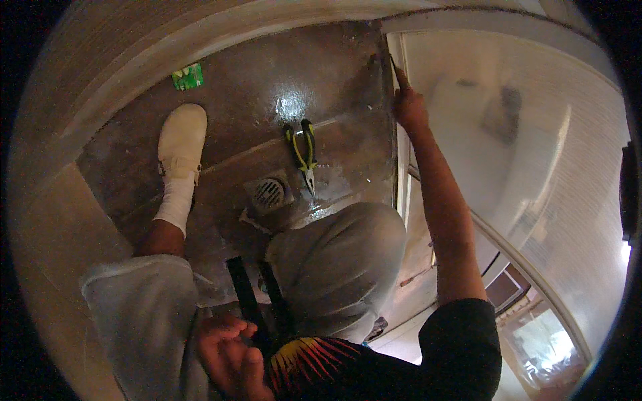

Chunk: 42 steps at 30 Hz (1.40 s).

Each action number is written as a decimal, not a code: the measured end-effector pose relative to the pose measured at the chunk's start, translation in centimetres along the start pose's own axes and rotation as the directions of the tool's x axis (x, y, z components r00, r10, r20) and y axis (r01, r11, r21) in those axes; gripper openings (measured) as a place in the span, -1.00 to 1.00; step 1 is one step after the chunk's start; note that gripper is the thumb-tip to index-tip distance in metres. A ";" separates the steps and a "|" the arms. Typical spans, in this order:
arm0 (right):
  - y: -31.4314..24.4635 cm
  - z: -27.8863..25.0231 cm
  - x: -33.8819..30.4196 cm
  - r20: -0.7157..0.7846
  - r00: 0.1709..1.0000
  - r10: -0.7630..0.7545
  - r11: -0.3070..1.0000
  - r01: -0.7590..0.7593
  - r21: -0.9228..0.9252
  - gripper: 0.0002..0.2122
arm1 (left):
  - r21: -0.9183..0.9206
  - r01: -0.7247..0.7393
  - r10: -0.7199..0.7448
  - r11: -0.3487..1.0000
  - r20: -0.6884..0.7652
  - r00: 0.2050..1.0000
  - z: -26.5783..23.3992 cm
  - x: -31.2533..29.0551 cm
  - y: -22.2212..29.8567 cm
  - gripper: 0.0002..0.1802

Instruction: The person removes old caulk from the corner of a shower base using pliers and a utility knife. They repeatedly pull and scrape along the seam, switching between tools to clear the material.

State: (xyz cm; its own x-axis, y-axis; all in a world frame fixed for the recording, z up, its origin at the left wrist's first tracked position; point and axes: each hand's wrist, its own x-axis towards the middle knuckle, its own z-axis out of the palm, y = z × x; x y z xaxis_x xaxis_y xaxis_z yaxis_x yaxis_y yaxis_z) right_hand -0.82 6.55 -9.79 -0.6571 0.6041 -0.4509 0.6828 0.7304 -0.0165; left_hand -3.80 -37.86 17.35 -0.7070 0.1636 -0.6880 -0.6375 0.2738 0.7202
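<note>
My right hand (410, 110) reaches far forward to the white frame (396, 50) of a pale panel door. Its index finger stretches along the frame's edge while the other fingers are folded. A thin dark strip shows past the fingertip; its kind is unclear. My left hand (233, 357) hangs loosely curled by my lap, thumb apart from the fingers, nothing visible in it. On the wet brown floor between my feet lie long-nose pliers (305, 155) with green and black handles, jaws toward me, touched by neither hand.
A round metal floor drain (270, 194) sits close to the pliers. A green packet (187, 77) lies by the far wall, beyond my cream clog (183, 137). The translucent door panel (508, 127) stands along the right. A clear plastic bag (545, 347) is at the lower right.
</note>
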 end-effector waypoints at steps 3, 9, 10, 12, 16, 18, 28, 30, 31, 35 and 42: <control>0.7 1.1 1.2 -0.092 0.996 -0.014 1.000 0.015 0.007 -0.47 | 0.059 -0.049 0.041 0.997 0.125 0.991 -0.2 0.4 1.1 -0.67; 1.0 1.5 -0.1 -0.010 0.999 0.036 0.996 -0.035 0.087 -0.48 | -0.082 -0.148 0.158 0.986 0.131 0.979 -2.0 -0.5 -2.8 -0.64; 2.1 1.9 -0.7 -0.018 1.000 0.005 0.995 -0.003 0.101 -0.48 | -0.089 -0.129 0.140 0.988 0.123 0.982 -2.0 -0.6 -2.8 -0.64; 3.3 2.0 -1.1 -0.015 0.998 -0.055 0.992 0.057 0.116 -0.48 | 0.037 0.041 -0.045 0.998 0.126 0.991 -0.7 -0.7 0.3 -0.64; 3.1 0.9 -1.1 -0.039 0.990 -0.137 0.981 0.141 0.132 -0.46 | 0.023 0.105 -0.107 0.994 0.148 0.983 -0.3 -0.3 1.4 -0.65; 2.8 0.6 -0.8 -0.106 0.981 -0.162 0.974 0.177 0.143 -0.46 | -0.032 0.093 -0.086 0.995 0.158 0.984 -0.4 -0.1 1.3 -0.65; -0.7 1.8 -0.2 -0.032 0.992 0.126 0.963 -0.114 0.246 -0.53 | 0.081 -0.085 0.069 0.993 0.189 0.979 -0.2 0.5 1.2 -0.67; -0.9 1.2 -0.2 0.003 0.991 0.137 0.957 -0.133 0.257 -0.53 | 0.173 -0.081 0.045 0.982 0.201 0.979 -0.3 0.4 1.3 -0.66; -1.0 0.5 -0.4 0.010 0.992 0.123 0.955 -0.121 0.270 -0.52 | 0.219 -0.082 0.035 0.972 0.207 0.978 -0.4 0.5 1.3 -0.65; 0.9 0.0 0.0 -0.022 1.000 -0.017 0.943 0.024 0.331 -0.51 | 0.100 -0.124 0.095 0.987 0.257 0.962 -0.7 1.0 0.4 -0.64; 1.8 -0.7 0.4 0.048 0.997 -0.065 0.924 0.043 0.380 -0.53 | 0.107 -0.081 0.057 0.991 0.206 0.977 0.5 1.0 1.3 -0.63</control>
State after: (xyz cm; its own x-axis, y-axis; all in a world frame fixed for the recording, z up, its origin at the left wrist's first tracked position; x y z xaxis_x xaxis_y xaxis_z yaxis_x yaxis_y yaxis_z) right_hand -0.09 8.34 -9.37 -0.6844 0.5390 -0.4909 0.7243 0.5795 -0.3736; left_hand -5.18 -36.86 17.60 -0.6640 0.3708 -0.6493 -0.5422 0.3592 0.7596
